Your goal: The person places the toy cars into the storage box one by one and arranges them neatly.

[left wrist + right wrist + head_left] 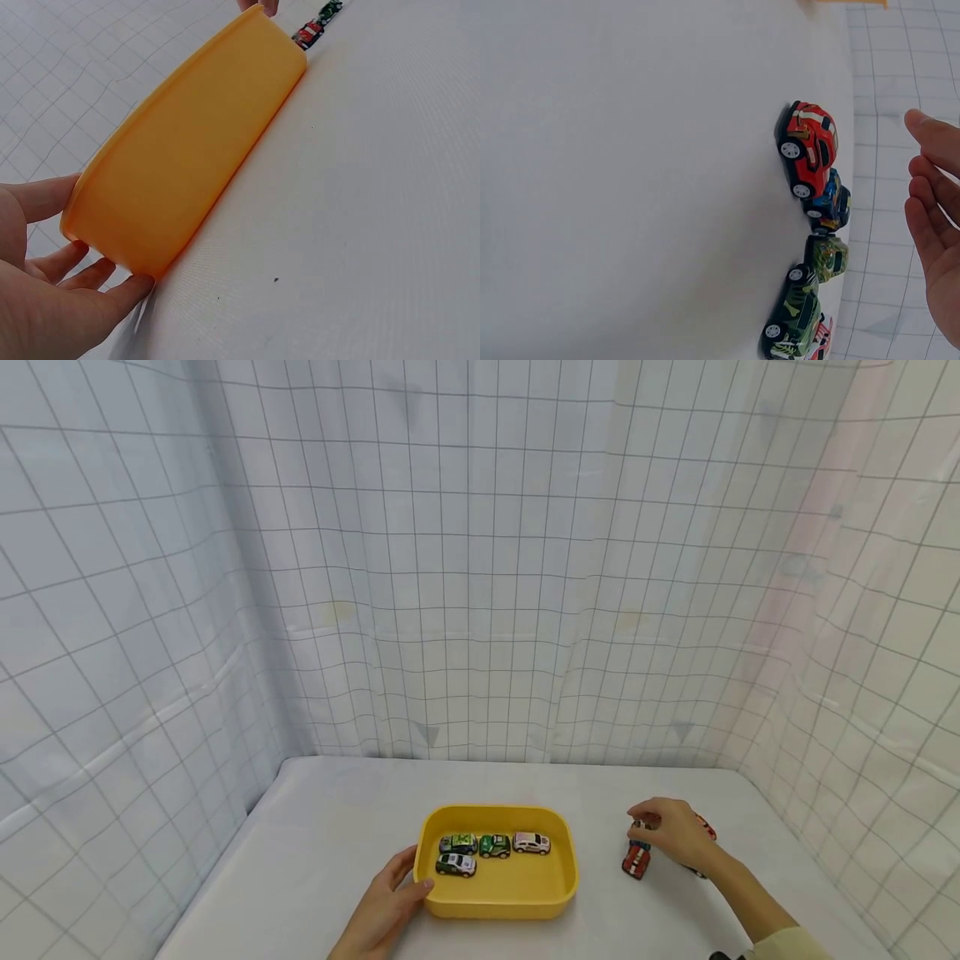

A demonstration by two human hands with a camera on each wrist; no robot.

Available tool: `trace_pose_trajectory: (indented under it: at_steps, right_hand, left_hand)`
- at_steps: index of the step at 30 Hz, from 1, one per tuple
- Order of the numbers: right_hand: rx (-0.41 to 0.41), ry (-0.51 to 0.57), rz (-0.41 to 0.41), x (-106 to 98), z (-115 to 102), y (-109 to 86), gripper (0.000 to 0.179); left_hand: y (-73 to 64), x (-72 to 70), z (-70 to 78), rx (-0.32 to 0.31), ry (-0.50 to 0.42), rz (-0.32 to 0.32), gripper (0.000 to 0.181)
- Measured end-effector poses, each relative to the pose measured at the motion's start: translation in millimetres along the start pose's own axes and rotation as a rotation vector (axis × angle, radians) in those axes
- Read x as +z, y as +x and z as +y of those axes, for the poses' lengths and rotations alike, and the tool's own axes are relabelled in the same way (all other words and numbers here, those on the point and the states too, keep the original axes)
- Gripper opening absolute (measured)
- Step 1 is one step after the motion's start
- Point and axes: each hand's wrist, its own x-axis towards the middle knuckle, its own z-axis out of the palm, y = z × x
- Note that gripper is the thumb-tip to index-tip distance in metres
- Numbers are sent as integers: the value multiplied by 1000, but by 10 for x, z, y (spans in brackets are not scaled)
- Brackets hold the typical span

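Observation:
My left hand (386,906) grips the left end of a yellow tray (495,910), its thumb over the rim and its fingers against the outer wall in the left wrist view. Inside lie a yellow-green toy car (458,844), a green toy car (495,846), a white toy car (532,842) and a white-and-dark-green toy car (456,864). To the right my right hand (678,831) hovers over loose toy cars, fingers slightly bent and holding nothing. A red toy car (810,142) and a blue toy car (829,202) are nearest to it, partly hidden in the head view.
A camouflage-green toy car (795,319) and a smaller green toy car (828,257) stand farther along the right-hand group, beside a partly hidden red-and-white one (823,339). Gridded white curtains (480,568) enclose the white table (337,810) at the back and sides.

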Motion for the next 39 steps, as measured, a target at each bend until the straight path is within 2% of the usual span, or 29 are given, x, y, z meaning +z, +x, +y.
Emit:
trace_pose_trajectory:
  at_steps: [21, 26, 33, 39]
  right_hand:
    - [70, -66, 9, -206, 524, -297, 30]
    - [134, -68, 13, -226, 658, -344, 34]
    - [280, -98, -86, -193, 843, -442, 48]
    - [334, -63, -85, -150, 885, -466, 52]
  left_hand:
    - [1, 2, -15, -6, -11, -9, 83]
    - [5, -15, 3, 3, 17, -8, 83]
    - [21, -28, -15, 11, -2, -31, 83]
    - [14, -28, -22, 19, -3, -34, 82]
